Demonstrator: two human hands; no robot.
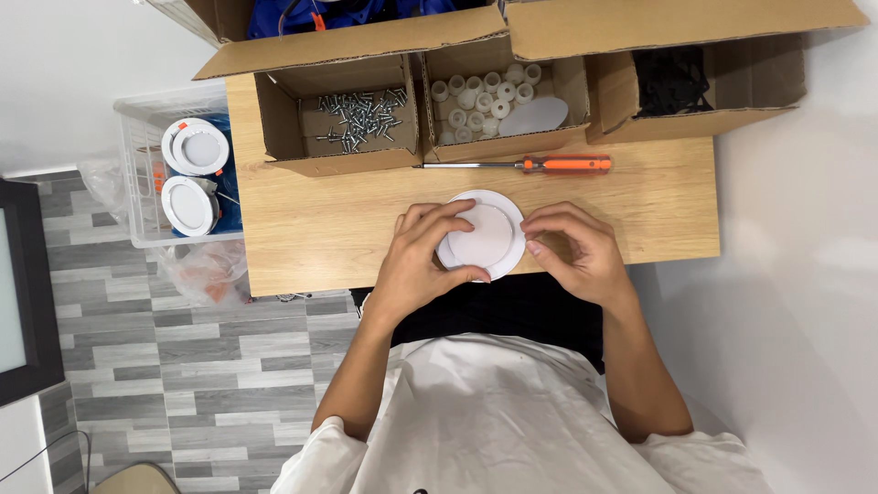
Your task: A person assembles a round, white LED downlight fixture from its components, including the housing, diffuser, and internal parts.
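A round white lamp housing (pixel 501 206) lies on the wooden table (pixel 320 229) near its front edge, with a pale round disc (pixel 481 236) resting in its middle. My left hand (pixel 422 254) curls around the housing's left side, fingers on the disc's rim. On the right side my right hand (pixel 576 249) pinches the housing's edge with its fingertips. Both hands hold the same piece between them.
An orange-handled screwdriver (pixel 521 165) lies behind the housing. Cardboard boxes at the back hold screws (pixel 361 117), small white caps (pixel 480 101) and black parts (pixel 670 80). A white basket (pixel 137 174) left of the table holds two finished round lamps (pixel 192 178).
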